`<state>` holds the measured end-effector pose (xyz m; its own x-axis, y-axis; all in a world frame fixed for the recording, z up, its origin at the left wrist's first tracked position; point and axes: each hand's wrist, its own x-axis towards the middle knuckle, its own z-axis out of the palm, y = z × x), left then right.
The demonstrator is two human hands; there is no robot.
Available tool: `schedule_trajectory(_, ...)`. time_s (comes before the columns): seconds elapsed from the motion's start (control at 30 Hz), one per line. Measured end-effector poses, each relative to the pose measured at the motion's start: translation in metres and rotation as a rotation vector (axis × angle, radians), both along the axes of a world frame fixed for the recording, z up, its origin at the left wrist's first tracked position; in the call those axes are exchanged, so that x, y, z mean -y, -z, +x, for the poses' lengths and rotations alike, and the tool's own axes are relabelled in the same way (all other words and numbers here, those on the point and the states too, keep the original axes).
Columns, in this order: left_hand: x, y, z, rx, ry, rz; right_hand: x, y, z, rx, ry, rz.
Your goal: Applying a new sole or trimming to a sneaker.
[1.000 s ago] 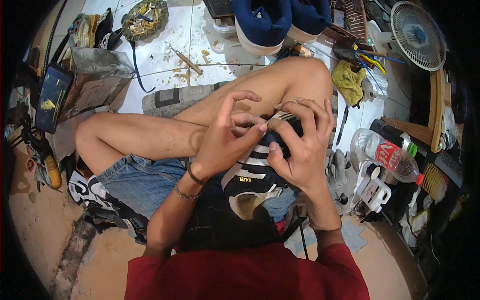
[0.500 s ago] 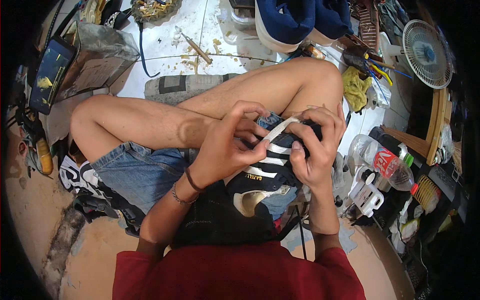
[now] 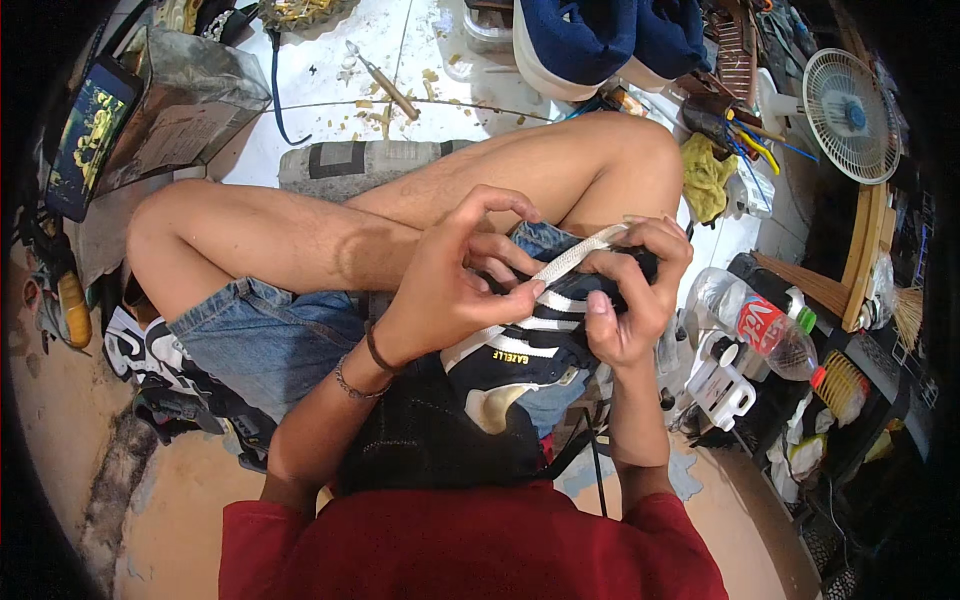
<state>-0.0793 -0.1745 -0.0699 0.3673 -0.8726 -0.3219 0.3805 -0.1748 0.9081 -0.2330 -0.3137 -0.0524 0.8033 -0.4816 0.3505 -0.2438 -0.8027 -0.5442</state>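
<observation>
A black sneaker (image 3: 516,372) with white side stripes and a cream heel lies on my lap, partly hidden by my hands. Its flat white shoelace (image 3: 578,256) runs slantwise between both hands. Thumb and fingers of my left hand (image 3: 465,285) pinch the lower end of that stretch, the index finger arched above it. My right hand (image 3: 645,285) is curled over the sneaker's far right part, its upper fingers at the lace's other end and its thumb raised apart.
Blue shoes (image 3: 575,45) stand ahead on white tiles beside a wooden-handled tool (image 3: 390,90) and yellowish scraps. To the left, a phone (image 3: 92,140) leans on a box (image 3: 190,100). A fan (image 3: 850,115), plastic bottle (image 3: 765,325) and white jug (image 3: 718,395) are on the right.
The right fingers have moved slightly right and away from the left hand, and the lace between them shows longer. The left hand keeps its pinch. The view has shifted a little.
</observation>
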Motion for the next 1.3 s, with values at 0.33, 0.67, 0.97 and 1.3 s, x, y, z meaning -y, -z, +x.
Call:
schedule_trajectory(0.33,0.007,-0.003,-0.013,0.227,-0.009,-0.023,0.007,0.007,-0.003,0.125,0.17,0.075)
schedule_trajectory(0.67,0.015,-0.02,-0.023,0.396,0.082,-0.034,0.012,0.018,-0.013,0.339,0.386,0.137)
schedule_trajectory(0.97,0.022,-0.018,-0.028,0.449,0.024,-0.035,0.011,0.021,-0.012,0.384,0.631,0.117)
schedule_trajectory(1.3,0.007,0.004,-0.015,0.399,-0.028,-0.071,0.023,0.044,-0.027,0.372,0.684,0.237)
